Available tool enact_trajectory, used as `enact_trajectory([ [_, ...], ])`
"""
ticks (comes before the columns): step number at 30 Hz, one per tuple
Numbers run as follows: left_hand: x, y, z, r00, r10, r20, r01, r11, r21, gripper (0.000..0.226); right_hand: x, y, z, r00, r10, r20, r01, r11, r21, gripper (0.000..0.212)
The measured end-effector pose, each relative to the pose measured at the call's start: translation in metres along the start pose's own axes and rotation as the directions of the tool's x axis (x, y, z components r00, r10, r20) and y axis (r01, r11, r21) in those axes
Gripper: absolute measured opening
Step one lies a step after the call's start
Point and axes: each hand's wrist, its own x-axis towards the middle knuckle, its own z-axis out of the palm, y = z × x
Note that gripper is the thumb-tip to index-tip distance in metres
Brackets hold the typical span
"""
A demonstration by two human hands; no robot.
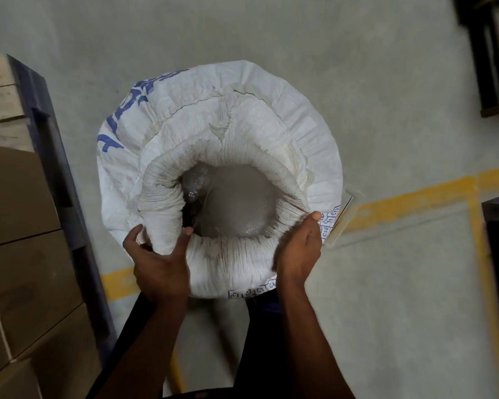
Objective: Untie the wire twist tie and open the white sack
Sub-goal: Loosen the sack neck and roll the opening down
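Note:
The white sack point(300, 116) with blue print stands on the floor below me, its mouth wide open. Its top is rolled down into a thick pleated rim point(234, 263). Inside lies grey powder under a clear plastic liner point(236, 203). My left hand point(159, 263) grips the near-left part of the rolled rim, thumb over the inner edge. My right hand point(300, 249) clasps the near-right part of the rim from outside. No wire twist tie is visible.
Stacked cardboard boxes point(20, 254) on a blue pallet point(58, 156) stand close on the left. Yellow floor lines point(415, 200) run to the right on the grey concrete. Dark pallets point(490, 53) sit at the far right.

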Motion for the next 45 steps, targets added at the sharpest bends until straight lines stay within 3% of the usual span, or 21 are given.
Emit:
enact_trajectory([
  [4, 0.005, 0.019, 0.000, 0.969, 0.236, -0.069, -0.223, 0.961, 0.162, 0.106, -0.006, -0.004, 0.003, 0.968, -0.154, -0.197, 0.173, 0.982, 0.079, 0.044],
  [7, 0.012, 0.037, -0.002, 0.871, 0.490, 0.046, -0.491, 0.861, 0.133, 0.074, -0.014, -0.016, -0.002, 0.877, -0.397, -0.269, 0.446, 0.882, 0.153, 0.036],
  [9, 0.018, 0.047, -0.002, 0.786, 0.576, 0.225, -0.584, 0.811, -0.039, 0.036, -0.023, -0.026, -0.002, 0.815, -0.561, -0.148, 0.579, 0.772, 0.261, 0.040],
  [11, 0.025, 0.057, 0.003, 0.717, 0.566, 0.406, -0.564, 0.814, -0.140, 0.016, -0.030, -0.034, 0.009, 0.767, -0.636, 0.087, 0.574, 0.741, 0.348, 0.048],
  [14, 0.040, 0.070, 0.015, 0.671, 0.529, 0.520, -0.525, 0.834, -0.171, 0.036, -0.025, -0.033, 0.037, 0.617, -0.697, 0.366, 0.677, 0.707, 0.204, 0.064],
  [17, 0.063, 0.083, 0.029, 0.606, 0.542, 0.582, -0.578, 0.803, -0.146, 0.035, -0.004, -0.040, 0.056, 0.581, -0.714, 0.390, 0.735, 0.666, 0.124, 0.053],
  [19, 0.078, 0.091, 0.032, 0.540, 0.607, 0.583, -0.676, 0.726, -0.129, 0.032, 0.011, -0.052, 0.056, 0.548, -0.745, 0.381, 0.767, 0.629, 0.127, 0.051],
  [23, 0.106, 0.107, 0.029, 0.432, 0.710, 0.556, -0.823, 0.563, -0.079, 0.047, 0.042, -0.078, 0.045, 0.448, -0.766, 0.461, 0.814, 0.563, 0.144, 0.050],
  [25, 0.117, 0.119, 0.026, 0.432, 0.727, 0.534, -0.860, 0.509, 0.002, 0.052, 0.057, -0.093, 0.039, 0.430, -0.721, 0.543, 0.825, 0.558, 0.088, 0.054],
  [29, 0.132, 0.146, 0.023, 0.495, 0.698, 0.517, -0.855, 0.497, 0.148, 0.061, 0.073, -0.127, 0.031, 0.387, -0.638, 0.666, 0.847, 0.531, 0.017, 0.057],
  [35, 0.136, 0.170, 0.017, 0.442, 0.726, 0.527, -0.892, 0.417, 0.173, 0.063, 0.080, -0.168, 0.027, 0.318, -0.602, 0.733, 0.897, 0.441, -0.027, 0.051],
  [40, 0.142, 0.181, 0.024, 0.512, 0.727, 0.459, -0.855, 0.485, 0.185, 0.060, 0.085, -0.187, 0.032, 0.320, -0.642, 0.696, 0.924, 0.374, -0.080, 0.054],
  [45, 0.142, 0.189, 0.034, 0.460, 0.746, 0.482, -0.880, 0.455, 0.137, 0.062, 0.091, -0.194, 0.038, 0.354, -0.703, 0.617, 0.917, 0.390, -0.082, 0.060],
])
